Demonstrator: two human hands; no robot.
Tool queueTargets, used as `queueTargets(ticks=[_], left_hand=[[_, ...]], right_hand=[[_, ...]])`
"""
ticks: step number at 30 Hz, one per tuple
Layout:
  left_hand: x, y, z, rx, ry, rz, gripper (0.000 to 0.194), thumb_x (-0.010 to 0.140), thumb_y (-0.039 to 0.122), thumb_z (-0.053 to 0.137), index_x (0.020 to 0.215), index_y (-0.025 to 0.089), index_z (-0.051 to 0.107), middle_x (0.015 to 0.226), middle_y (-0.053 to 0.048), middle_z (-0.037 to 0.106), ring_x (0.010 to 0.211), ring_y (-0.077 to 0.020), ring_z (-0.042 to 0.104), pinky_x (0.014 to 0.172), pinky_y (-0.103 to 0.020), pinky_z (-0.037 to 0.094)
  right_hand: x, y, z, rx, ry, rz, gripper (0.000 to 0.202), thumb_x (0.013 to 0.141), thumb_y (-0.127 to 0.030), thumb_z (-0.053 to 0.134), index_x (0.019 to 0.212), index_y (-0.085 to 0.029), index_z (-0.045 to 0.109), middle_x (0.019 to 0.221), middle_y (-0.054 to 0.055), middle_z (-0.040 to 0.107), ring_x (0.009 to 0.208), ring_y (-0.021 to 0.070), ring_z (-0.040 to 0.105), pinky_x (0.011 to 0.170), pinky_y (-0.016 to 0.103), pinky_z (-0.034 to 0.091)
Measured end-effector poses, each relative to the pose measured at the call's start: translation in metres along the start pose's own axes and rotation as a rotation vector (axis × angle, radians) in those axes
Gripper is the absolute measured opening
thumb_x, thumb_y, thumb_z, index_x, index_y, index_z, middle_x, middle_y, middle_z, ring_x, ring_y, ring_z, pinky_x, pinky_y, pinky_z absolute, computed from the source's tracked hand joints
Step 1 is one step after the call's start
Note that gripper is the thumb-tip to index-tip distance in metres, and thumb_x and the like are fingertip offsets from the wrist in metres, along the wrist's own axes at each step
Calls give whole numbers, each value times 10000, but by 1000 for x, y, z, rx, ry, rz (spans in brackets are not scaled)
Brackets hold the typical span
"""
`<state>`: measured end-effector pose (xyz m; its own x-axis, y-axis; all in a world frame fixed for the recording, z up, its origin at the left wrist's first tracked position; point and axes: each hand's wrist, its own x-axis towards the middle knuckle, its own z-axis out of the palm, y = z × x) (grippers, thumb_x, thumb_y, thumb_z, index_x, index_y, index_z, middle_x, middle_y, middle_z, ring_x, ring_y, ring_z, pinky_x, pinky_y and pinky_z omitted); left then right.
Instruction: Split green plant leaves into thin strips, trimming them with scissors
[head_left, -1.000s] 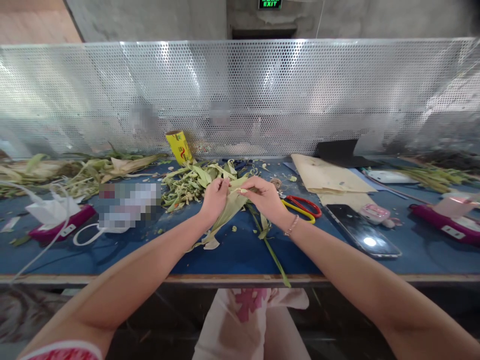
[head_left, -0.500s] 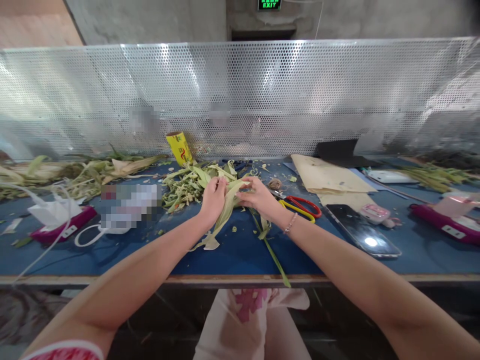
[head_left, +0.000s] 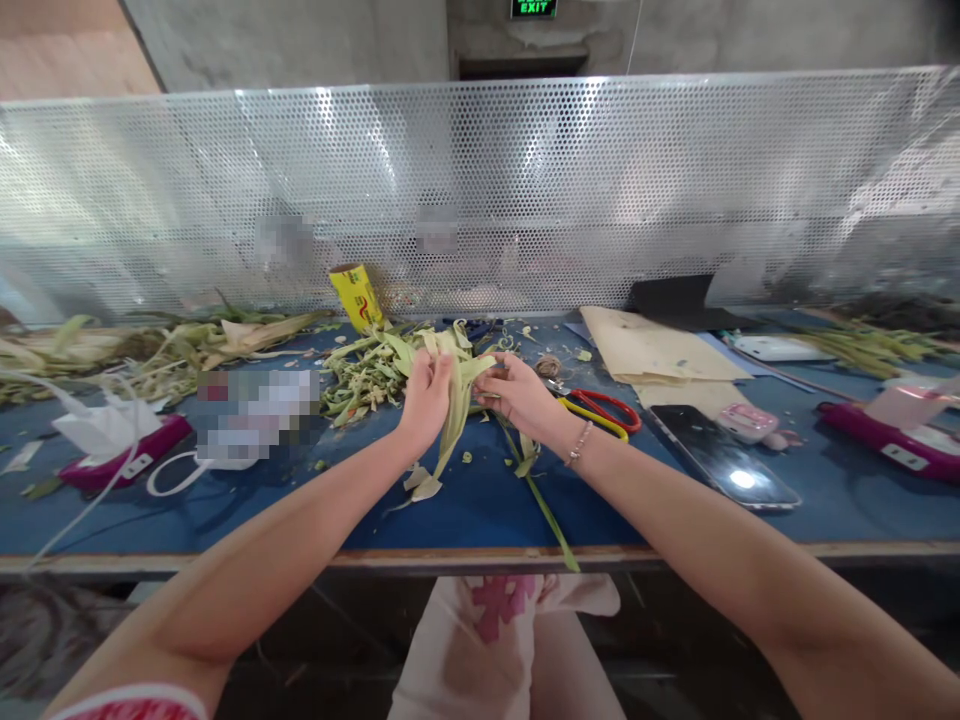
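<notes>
Pale green corn husk strips [head_left: 454,425] hang between my two hands above the blue tabletop. My left hand [head_left: 429,397] is closed on the husk from the left, thumb and fingers pinching it. From the right, my right hand [head_left: 511,392] pinches an end of the husk that sticks out sideways, its fingers bent. Behind my left hand lies a heap of shredded and knotted husk pieces [head_left: 364,375]. A long green strip [head_left: 551,520] runs from below my right hand over the table's front edge. Small scraps of husk [head_left: 426,484] lie below my left hand.
Scissors with red and yellow handles [head_left: 611,410] and a twine ball [head_left: 547,366] lie beside my right hand. Further right are a phone [head_left: 724,455] and brown paper [head_left: 660,350]. A yellow tube [head_left: 357,298] stands before the perforated metal screen [head_left: 495,190]. Purple power strips [head_left: 124,455] flank both sides.
The hanging husk strip has swung to a more upright position between my hands. My right hand has shifted slightly and its fingers have curled in more on the husk end.
</notes>
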<state>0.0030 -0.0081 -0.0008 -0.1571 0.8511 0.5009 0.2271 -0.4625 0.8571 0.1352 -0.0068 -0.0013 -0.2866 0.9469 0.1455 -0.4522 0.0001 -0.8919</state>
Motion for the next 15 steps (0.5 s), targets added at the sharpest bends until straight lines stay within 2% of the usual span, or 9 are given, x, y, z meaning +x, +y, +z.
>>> queueTargets(ticks=[3,7,9,11,15], left_hand=[[-1,2,4,-99,-137,-39,274,718,431,557,788,170,513,631,26,500,580,-94,454,570,-223,374],[-3,2,7,-154,-349,-185,301,658,388,617,813,133,583,652,0,561,570,-99,480,536,-221,378],[-4,0,7,-141,-357,-218,299,659,394,608,800,130,608,649,-5,579,551,-99,483,516,-221,378],[-4,-2,6,-120,-320,-223,281,652,393,612,758,133,613,617,3,573,522,-92,475,494,-214,374],[-1,-2,4,-138,-267,-257,255,620,370,644,674,126,594,557,13,553,497,-93,484,486,-214,391]], right_hand=[[0,-3,-2,-4,51,-71,366,549,-150,665,833,-208,441,617,-85,544,582,64,530,557,202,445],[3,-7,-5,19,137,-124,395,555,-147,643,877,-226,428,629,-96,516,590,65,518,568,208,442],[4,-7,-6,48,170,-121,434,563,-169,644,927,-240,419,661,-90,529,599,73,531,581,223,451],[4,-6,-6,26,149,-100,421,560,-199,663,915,-238,440,678,-79,535,603,80,537,591,236,459],[5,0,-5,-189,29,-68,269,529,-248,708,711,-186,520,638,-51,530,604,82,527,612,236,457]])
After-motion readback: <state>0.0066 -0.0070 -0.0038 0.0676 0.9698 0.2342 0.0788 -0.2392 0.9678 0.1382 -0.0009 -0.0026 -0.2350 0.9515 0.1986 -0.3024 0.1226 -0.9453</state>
